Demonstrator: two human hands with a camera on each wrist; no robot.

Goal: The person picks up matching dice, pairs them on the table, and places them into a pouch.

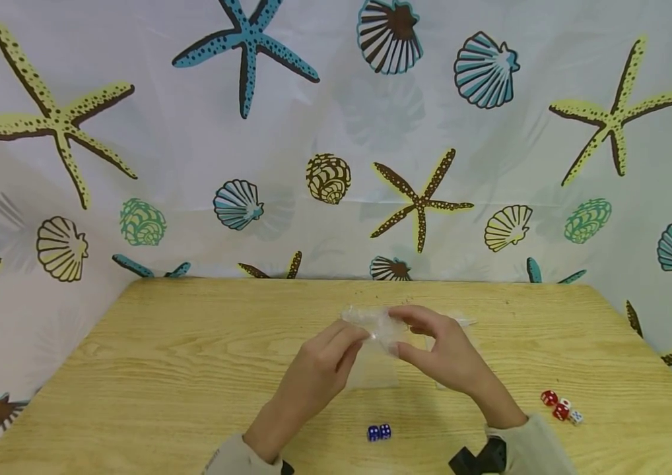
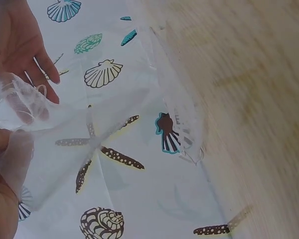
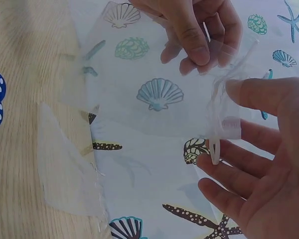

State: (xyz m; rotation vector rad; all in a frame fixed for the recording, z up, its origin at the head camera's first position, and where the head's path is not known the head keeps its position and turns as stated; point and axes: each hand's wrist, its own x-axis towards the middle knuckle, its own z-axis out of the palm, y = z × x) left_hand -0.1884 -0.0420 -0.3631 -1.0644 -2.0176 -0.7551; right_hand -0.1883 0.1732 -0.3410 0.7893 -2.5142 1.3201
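A sheer white drawstring bag point(image 3: 139, 109) is held up between the two hands, with its gathered mouth and white cord toward the right hand. My left hand point(image 1: 324, 353) pinches the bag by its edge between thumb and fingers, seen in the right wrist view. My right hand point(image 3: 264, 154) has its fingers spread at the mouth. Its thumb touches the corded edge, and a fingertip lies at a loop of cord. In the left wrist view, the right hand point(image 2: 20, 50) shows partly through the sheer fabric.
Another sheer bag point(image 3: 65, 169) lies flat on the wooden table point(image 1: 193, 343), partly behind the right hand in the head view. Two blue dice point(image 1: 379, 432) sit at the front. Red and white dice point(image 1: 560, 408) cluster at right. A shell-patterned cloth point(image 1: 312, 132) hangs behind.
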